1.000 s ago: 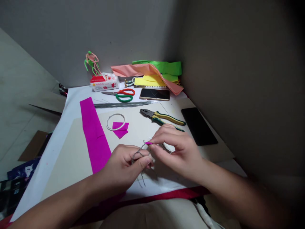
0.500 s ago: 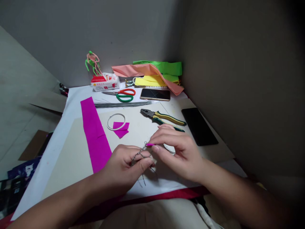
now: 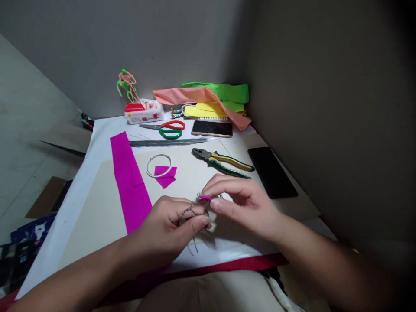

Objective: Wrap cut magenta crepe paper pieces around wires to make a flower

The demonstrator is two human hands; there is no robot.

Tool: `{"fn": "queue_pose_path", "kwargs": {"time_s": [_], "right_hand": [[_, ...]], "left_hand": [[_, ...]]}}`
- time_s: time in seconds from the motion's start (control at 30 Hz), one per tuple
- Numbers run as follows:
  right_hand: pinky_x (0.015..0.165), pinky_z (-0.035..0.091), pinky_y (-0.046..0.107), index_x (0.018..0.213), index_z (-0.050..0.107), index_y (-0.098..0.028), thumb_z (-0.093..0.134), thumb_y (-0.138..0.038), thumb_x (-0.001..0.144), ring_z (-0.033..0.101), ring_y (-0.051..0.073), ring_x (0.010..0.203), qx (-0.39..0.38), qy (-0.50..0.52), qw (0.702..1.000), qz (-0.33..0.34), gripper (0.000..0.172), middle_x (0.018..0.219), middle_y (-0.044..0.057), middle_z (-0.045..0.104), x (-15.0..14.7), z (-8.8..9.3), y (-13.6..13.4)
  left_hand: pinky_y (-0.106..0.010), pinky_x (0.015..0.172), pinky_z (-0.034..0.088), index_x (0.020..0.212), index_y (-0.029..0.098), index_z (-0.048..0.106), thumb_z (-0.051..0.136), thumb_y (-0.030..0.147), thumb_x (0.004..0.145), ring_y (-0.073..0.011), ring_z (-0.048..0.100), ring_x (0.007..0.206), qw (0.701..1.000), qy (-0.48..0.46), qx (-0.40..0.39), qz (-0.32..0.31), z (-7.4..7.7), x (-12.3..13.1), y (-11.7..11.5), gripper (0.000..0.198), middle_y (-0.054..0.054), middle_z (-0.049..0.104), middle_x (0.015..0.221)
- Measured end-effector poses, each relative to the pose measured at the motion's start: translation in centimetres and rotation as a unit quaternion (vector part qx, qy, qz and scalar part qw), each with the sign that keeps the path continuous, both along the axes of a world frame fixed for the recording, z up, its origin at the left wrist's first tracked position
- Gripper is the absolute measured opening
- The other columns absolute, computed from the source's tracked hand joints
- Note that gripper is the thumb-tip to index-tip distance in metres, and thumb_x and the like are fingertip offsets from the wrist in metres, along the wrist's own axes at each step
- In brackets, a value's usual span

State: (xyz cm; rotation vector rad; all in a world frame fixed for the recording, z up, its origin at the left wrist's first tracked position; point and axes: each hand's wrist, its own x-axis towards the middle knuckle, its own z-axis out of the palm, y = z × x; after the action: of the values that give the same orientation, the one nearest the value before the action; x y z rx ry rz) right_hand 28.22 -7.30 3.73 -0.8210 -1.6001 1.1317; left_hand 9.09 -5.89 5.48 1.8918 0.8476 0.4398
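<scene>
Magenta crepe-paper strip [image 3: 130, 182] is my landmark, lying on pale card [image 3: 87, 216]. Just right of it, my left hand [image 3: 165, 227] curls, pinching grey twisted wire [image 3: 191, 211]; further right, my right hand [image 3: 242, 203] pinches a small magenta piece [image 3: 205, 198] at the wire's tip. Wrapping seems in hand; a steady pinch looks called for next. Farther right of the strip lie combination pliers [image 3: 221, 160], then a grey wall [image 3: 308, 108].

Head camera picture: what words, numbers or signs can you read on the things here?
White-and-red plastic packet: printing too small and blurred to read.
Dark blue printed packet: markings too blurred to read.
No word, number or brand can be read anywhere.
</scene>
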Motion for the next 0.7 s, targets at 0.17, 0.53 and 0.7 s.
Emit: {"fn": "queue_pose_path", "kwargs": {"time_s": [0.17, 0.53, 0.7], "right_hand": [[0.081, 0.049, 0.032, 0.081, 0.074, -0.014, 0.063, -0.029, 0.085, 0.062, 0.018, 0.084, -0.219, 0.170, 0.952, 0.131, 0.019, 0.094, 0.008, 0.065, 0.13, -0.22, 0.39], [0.077, 0.048, 0.032, 0.080, 0.075, -0.015, 0.060, -0.013, 0.085, 0.060, 0.016, 0.081, 0.057, -0.056, 0.994, -0.078, 0.016, 0.086, 0.008, 0.066, -0.59, -0.33, -0.17], [0.078, 0.048, 0.033, 0.083, 0.074, -0.017, 0.061, -0.016, 0.086, 0.061, 0.017, 0.083, 0.026, -0.001, 0.999, -0.022, 0.013, 0.086, 0.007, 0.067, -0.54, -0.86, 0.00]], "left_hand": [[-0.025, 0.061, 0.049, 0.069, 0.010, 0.071, 0.055, 0.023, 0.088, -0.0155, 0.064, 0.065, 0.998, -0.011, -0.068, 0.004, 0.07, -0.01, -0.21, 0.027, -0.006, 0.069, 0.068], [-0.024, 0.058, 0.047, 0.066, 0.011, 0.070, 0.053, 0.022, 0.085, -0.0144, 0.062, 0.061, 0.997, 0.011, -0.065, 0.037, -0.53, 0.43, 0.23, 0.028, -0.006, 0.069, 0.065], [-0.024, 0.059, 0.046, 0.067, 0.012, 0.071, 0.055, 0.024, 0.085, -0.0143, 0.061, 0.061, 0.997, -0.008, -0.079, 0.025, -0.56, 0.30, 0.05, 0.027, -0.005, 0.068, 0.064]]}}
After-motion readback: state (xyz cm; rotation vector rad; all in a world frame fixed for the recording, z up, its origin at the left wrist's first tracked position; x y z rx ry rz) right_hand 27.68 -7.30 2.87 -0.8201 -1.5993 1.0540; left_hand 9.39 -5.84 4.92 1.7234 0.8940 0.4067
